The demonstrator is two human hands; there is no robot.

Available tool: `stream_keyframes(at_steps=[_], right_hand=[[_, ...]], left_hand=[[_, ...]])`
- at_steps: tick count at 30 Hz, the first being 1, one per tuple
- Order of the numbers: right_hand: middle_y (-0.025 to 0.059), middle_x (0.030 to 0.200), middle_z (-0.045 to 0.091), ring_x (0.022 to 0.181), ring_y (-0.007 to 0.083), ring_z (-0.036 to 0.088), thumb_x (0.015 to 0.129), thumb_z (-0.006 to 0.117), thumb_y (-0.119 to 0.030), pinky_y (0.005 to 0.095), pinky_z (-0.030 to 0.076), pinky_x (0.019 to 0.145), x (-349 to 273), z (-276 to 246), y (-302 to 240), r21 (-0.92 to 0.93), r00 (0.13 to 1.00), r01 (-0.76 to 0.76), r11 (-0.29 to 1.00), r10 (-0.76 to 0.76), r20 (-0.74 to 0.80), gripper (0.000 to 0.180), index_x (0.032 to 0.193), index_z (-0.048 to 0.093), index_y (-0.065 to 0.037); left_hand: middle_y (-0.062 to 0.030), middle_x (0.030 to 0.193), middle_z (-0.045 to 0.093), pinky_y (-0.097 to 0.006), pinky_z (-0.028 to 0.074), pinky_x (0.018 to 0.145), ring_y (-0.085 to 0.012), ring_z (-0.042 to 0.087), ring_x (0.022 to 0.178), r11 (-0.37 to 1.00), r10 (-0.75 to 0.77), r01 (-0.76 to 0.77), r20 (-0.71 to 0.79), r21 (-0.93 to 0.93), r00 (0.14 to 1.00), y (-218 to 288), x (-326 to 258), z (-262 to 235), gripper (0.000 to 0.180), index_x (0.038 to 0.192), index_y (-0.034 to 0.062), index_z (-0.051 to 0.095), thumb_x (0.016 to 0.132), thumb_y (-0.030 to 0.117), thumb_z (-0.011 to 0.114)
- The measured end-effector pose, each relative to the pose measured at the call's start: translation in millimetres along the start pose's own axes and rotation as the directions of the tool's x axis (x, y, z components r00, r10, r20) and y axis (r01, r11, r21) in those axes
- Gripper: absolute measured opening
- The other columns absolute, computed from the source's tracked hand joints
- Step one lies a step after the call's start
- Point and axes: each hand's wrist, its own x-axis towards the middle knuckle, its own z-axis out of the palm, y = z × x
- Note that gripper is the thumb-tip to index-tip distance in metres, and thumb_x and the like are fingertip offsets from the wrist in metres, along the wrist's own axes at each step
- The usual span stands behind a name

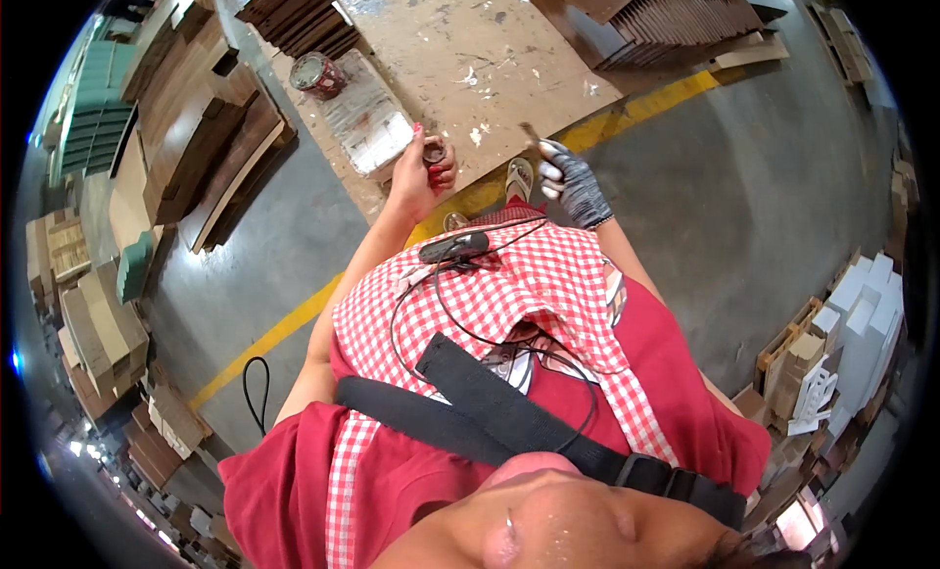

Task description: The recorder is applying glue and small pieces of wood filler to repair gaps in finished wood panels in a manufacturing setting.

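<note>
At the near edge of the paint-spattered wooden workbench (460,50), the bare left hand (416,172) is grasping a small dark round container (434,155) while the grey-gloved right hand (573,182) is clenching a thin brown-handled brush (532,135).

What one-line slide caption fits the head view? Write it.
Bare left hand holds a small cup; gloved right hand grips a brush.

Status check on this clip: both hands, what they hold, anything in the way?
Left hand bare, closed on small dark container. Right hand gloved, gripping brush. Both over paint-stained board; paint can sits clear at left. Nothing between hands.
</note>
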Motion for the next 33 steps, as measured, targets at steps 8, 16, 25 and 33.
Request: stream_keyframes(at_steps=[8,16,25,33], right_hand=[[0.0001,0.061,0.052,0.043,0.0113,0.042,0.092,0.052,-0.026,0.0281,0.036,0.037,87.2,-174.1,64.9,-0.132,0.846,-0.067,0.989,-0.014,-0.533,0.02,0.097,0.063,-0.011],[-0.0043,0.058,0.042,0.043,0.009,0.036,0.093,0.051,-0.023,0.0267,0.034,0.039,72.7,-124.5,17.8,-0.152,0.957,0.062,0.986,-0.102,-0.273,0.014,0.101,0.055,-0.012],[-0.0069,0.054,0.036,0.04,0.0069,0.03,0.093,0.05,-0.023,0.024,0.028,0.037,-1.9,-98.3,28.1,-0.019,0.93,0.132,0.991,-0.131,-0.342,0.026,0.116,0.058,-0.012],[0.0101,0.108,0.065,0.098,0.0227,0.06,0.097,0.048,-0.028,0.0318,0.044,0.091,-33.1,-118.6,25.0,-0.938,0.62,-0.167,0.304,-0.708,-0.339,0.029,0.113,0.06,-0.007]], left_hand=[[0.0001,0.061,0.031,-0.025,0.023,0.046,-0.0108,0.026,0.05,0.995,0.005,-0.003,-0.02,0.096,1.0,-21.3,21.0,15.8,0.036,0.09,0.0146,0.044,0.099,0.049,0.033],[-0.0001,0.057,0.03,-0.026,0.022,0.045,-0.0104,0.026,0.048,0.982,0.022,-0.015,-0.035,0.188,0.999,-41.6,14.3,44.0,0.035,0.091,0.0157,0.046,0.099,0.048,0.034],[0.0003,0.059,0.032,-0.025,0.021,0.044,-0.01,0.027,0.048,0.979,0.025,-0.026,0.006,0.2,1.0,-21.6,-14.0,29.0,0.035,0.089,0.0155,0.045,0.099,0.047,0.034],[-0.0027,0.069,0.045,-0.025,0.029,0.049,-0.0119,0.034,0.054,0.975,-0.043,0.056,-0.064,0.213,0.997,-20.9,-19.5,-7.1,0.03,0.093,0.0144,0.047,0.099,0.042,0.036]])
